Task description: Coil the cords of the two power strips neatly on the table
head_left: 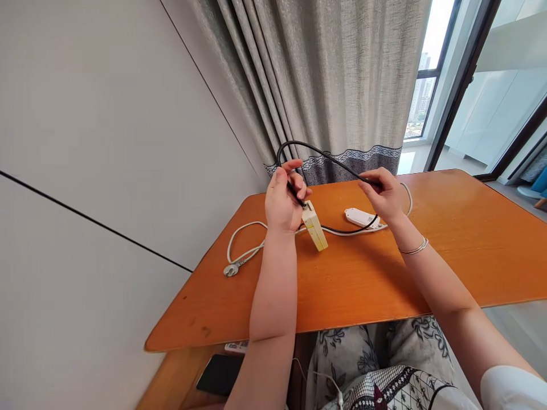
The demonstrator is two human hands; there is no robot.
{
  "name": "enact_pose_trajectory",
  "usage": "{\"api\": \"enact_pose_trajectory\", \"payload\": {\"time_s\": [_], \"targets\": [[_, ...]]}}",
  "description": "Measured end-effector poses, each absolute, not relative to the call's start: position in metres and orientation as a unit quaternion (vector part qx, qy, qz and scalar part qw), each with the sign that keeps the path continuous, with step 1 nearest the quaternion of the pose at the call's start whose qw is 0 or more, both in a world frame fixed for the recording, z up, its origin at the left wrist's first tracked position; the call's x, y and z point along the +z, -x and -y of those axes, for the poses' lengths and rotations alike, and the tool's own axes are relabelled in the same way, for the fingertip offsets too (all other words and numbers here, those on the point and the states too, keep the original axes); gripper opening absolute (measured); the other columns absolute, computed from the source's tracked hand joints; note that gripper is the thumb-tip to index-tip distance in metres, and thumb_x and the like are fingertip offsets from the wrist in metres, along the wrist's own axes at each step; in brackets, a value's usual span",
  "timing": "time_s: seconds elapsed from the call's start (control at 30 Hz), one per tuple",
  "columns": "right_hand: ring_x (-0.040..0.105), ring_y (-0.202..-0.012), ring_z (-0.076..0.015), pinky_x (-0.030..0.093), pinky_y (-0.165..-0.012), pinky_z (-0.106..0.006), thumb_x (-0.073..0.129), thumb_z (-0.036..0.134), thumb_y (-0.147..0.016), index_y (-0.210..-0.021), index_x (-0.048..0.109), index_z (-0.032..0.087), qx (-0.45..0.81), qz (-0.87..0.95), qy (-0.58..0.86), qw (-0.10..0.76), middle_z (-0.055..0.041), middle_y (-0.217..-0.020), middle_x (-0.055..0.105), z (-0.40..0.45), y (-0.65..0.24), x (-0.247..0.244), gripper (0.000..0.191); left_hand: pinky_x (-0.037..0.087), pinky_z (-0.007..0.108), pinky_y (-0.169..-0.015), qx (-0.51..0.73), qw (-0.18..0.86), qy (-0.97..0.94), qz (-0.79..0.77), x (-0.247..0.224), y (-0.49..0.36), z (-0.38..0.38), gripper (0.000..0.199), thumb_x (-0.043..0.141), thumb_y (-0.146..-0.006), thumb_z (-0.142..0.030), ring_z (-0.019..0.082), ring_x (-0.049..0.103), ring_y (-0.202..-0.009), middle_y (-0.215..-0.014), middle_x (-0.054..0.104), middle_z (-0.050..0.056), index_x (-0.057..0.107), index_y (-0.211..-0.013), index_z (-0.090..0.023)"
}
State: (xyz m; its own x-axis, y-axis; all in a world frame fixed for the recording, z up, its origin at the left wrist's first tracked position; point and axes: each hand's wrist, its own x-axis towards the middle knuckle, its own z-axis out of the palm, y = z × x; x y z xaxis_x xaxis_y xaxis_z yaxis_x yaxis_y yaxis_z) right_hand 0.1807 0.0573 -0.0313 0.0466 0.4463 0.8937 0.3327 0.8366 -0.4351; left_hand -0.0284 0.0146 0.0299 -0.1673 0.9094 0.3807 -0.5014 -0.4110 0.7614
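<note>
Between my two hands a black cable (318,149) rises in a loop above the table. My left hand (282,202) is closed around one end of it, just above a yellowed white plastic box (315,230) that the cable enters. The box hangs tilted; whether it touches the tabletop I cannot tell. Farther along, my right hand (386,195) pinches the cable between thumb and fingers. From there the cable drops and runs back over the table. Behind lies a white power strip (359,217), near my right hand, with a white cord (239,228) ending in a plug (231,270) at the left.
The orange-brown wooden table (342,285) meets a pale wall (106,142) on the left. A grey curtain (342,74) hangs behind it, with a window and glass door at the right. A dark flat device (220,374) lies below the table edge.
</note>
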Motion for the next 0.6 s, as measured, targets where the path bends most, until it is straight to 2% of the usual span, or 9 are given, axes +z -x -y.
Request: {"api": "enact_pose_trajectory", "payload": {"time_s": [0.07, 0.17, 0.27, 0.37, 0.47, 0.6], "targets": [[0.058, -0.069, -0.0162, 0.049, -0.064, -0.030, 0.063, 0.040, -0.094, -0.095, 0.075, 0.022, -0.038, 0.716, 0.254, 0.649, -0.0044, -0.078, 0.067, -0.048, -0.176, -0.030, 0.022, 0.055, 0.017, -0.056, 0.739, 0.471, -0.421, -0.235, 0.027, 0.028, -0.015, 0.033, 0.059, -0.097, -0.051, 0.007, 0.058, -0.047, -0.059, 0.061, -0.004, 0.070, -0.086, -0.022], [0.057, -0.064, -0.0149, 0.046, -0.061, -0.028, 0.054, 0.040, -0.100, -0.100, 0.077, 0.021, -0.101, 0.777, 0.255, 0.566, -0.0049, -0.075, 0.065, -0.036, -0.168, -0.028, 0.031, 0.059, 0.020, -0.067, 0.750, 0.450, -0.429, -0.226, 0.024, 0.029, -0.017, 0.037, 0.058, -0.097, -0.055, 0.012, 0.072, -0.066, -0.072, 0.074, 0.000, 0.069, -0.087, -0.022], [0.056, -0.063, -0.0128, 0.040, -0.059, -0.026, 0.047, 0.038, -0.104, -0.104, 0.077, 0.020, -0.120, 0.836, 0.267, 0.463, -0.0038, -0.074, 0.064, -0.025, -0.160, -0.026, 0.035, 0.060, 0.024, -0.076, 0.742, 0.435, -0.459, -0.224, 0.018, 0.028, -0.020, 0.039, 0.057, -0.096, -0.059, 0.017, 0.077, -0.083, -0.086, 0.079, 0.004, 0.070, -0.090, -0.022], [0.055, -0.062, -0.0122, 0.034, -0.057, -0.026, 0.045, 0.040, -0.105, -0.099, 0.077, 0.018, -0.128, 0.875, 0.249, 0.396, -0.0031, -0.073, 0.064, -0.011, -0.154, -0.023, 0.039, 0.059, 0.030, -0.086, 0.720, 0.418, -0.506, -0.225, 0.011, 0.021, -0.022, 0.043, 0.059, -0.093, -0.062, 0.020, 0.077, -0.095, -0.096, 0.080, 0.007, 0.070, -0.095, -0.021], [0.054, -0.062, -0.0125, 0.032, -0.056, -0.026, 0.043, 0.042, -0.106, -0.093, 0.074, 0.017, -0.136, 0.887, 0.242, 0.368, -0.0031, -0.073, 0.064, 0.000, -0.151, -0.020, 0.042, 0.059, 0.032, -0.086, 0.673, 0.393, -0.583, -0.230, 0.005, 0.013, -0.019, 0.048, 0.062, -0.088, -0.067, 0.021, 0.077, -0.093, -0.092, 0.079, 0.007, 0.071, -0.096, -0.020], [0.058, -0.067, -0.0124, 0.035, -0.059, -0.025, 0.046, 0.044, -0.105, -0.091, 0.072, 0.019, -0.128, 0.882, 0.231, 0.391, -0.0035, -0.079, 0.068, 0.006, -0.152, -0.017, 0.038, 0.055, 0.027, -0.065, 0.583, 0.358, -0.682, -0.259, 0.004, 0.008, -0.012, 0.055, 0.060, -0.086, -0.073, 0.015, 0.068, -0.066, -0.072, 0.072, 0.003, 0.070, -0.090, -0.019]]}}
